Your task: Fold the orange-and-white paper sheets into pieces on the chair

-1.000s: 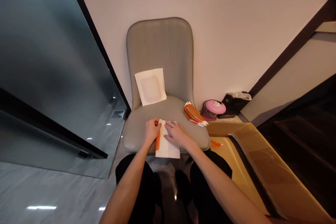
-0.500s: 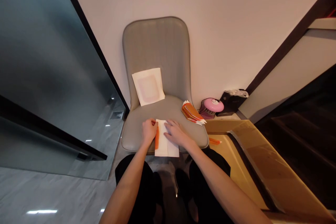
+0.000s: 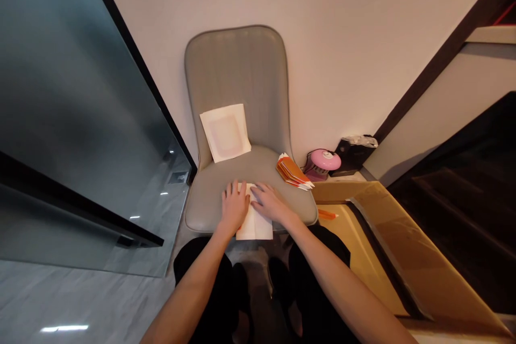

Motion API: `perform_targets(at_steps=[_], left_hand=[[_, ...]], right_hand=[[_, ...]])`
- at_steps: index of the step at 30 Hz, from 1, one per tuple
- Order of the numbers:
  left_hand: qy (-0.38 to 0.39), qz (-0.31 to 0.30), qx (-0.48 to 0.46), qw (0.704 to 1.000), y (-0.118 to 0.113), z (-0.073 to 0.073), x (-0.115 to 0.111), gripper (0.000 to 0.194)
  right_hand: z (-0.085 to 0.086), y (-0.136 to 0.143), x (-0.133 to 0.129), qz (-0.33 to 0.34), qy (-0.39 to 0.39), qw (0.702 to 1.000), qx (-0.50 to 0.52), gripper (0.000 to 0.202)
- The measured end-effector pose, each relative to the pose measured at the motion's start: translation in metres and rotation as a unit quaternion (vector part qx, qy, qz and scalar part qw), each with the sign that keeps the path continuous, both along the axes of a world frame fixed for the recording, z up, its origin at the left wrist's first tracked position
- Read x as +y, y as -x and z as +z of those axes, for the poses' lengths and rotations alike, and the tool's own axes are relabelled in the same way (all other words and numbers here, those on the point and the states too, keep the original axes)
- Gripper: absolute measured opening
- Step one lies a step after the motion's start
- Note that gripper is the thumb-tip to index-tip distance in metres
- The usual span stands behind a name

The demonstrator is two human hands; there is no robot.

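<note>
A white sheet of paper (image 3: pixel 255 226) lies on the front of the grey chair seat, its near end jutting past the edge. Over its left side my left hand (image 3: pixel 235 205) rests flat with fingers spread; just a sliver of orange shows beneath it. My right hand (image 3: pixel 269 201) lies open on the paper's right side, fingers pointing up and left. To the right on the seat sits a pile of folded orange and white papers (image 3: pixel 293 172). A stack of white square sheets (image 3: pixel 226 133) leans on the backrest.
The grey chair (image 3: pixel 237 75) stands against the wall. A large cardboard box (image 3: pixel 403 236) is at its right, with an orange piece (image 3: pixel 327 214) inside. Behind are a pink rounded device (image 3: pixel 325 160) and a black box (image 3: pixel 355 153). A frosted glass door (image 3: pixel 80 118) stands left.
My left hand has gone from pinching the paper's left edge to lying flat on it, covering most of the orange strip. My right hand has stayed in place.
</note>
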State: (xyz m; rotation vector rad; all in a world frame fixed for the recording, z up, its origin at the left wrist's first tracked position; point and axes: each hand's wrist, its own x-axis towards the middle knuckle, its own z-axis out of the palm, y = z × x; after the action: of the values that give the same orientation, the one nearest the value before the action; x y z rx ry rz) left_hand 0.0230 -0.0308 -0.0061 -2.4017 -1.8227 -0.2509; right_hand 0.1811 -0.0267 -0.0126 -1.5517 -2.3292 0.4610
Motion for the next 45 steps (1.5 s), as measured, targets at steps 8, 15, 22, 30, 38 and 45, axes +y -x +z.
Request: perform_targets(at_steps=[8,15,22,30,38,45], left_hand=[[0.059,-0.072,0.014,0.996,0.021,-0.007,-0.002,0.052],[0.101,-0.092,0.038,0.990,0.031,-0.006,0.002,0.061],[0.094,-0.102,0.066,0.988,0.042,-0.003,-0.004,0.062],[0.077,-0.175,0.107,0.976,0.064,0.005,-0.028,0.062],[0.102,-0.177,0.105,0.973,0.070,0.019,-0.065,0.061],[0.029,-0.105,0.093,0.990,0.055,0.019,-0.085,0.043]], right_hand=[[-0.004,0.000,0.003,-0.010,-0.008,1.000,0.011,0.052],[0.002,0.001,-0.004,0.003,0.002,1.000,-0.021,0.060],[0.007,0.002,-0.005,0.004,0.037,0.998,-0.049,0.068],[0.007,0.002,-0.002,0.005,0.042,0.999,-0.033,0.066],[0.007,0.002,-0.001,0.003,0.039,0.999,-0.023,0.062],[0.014,0.001,-0.003,0.009,0.041,0.999,-0.031,0.064]])
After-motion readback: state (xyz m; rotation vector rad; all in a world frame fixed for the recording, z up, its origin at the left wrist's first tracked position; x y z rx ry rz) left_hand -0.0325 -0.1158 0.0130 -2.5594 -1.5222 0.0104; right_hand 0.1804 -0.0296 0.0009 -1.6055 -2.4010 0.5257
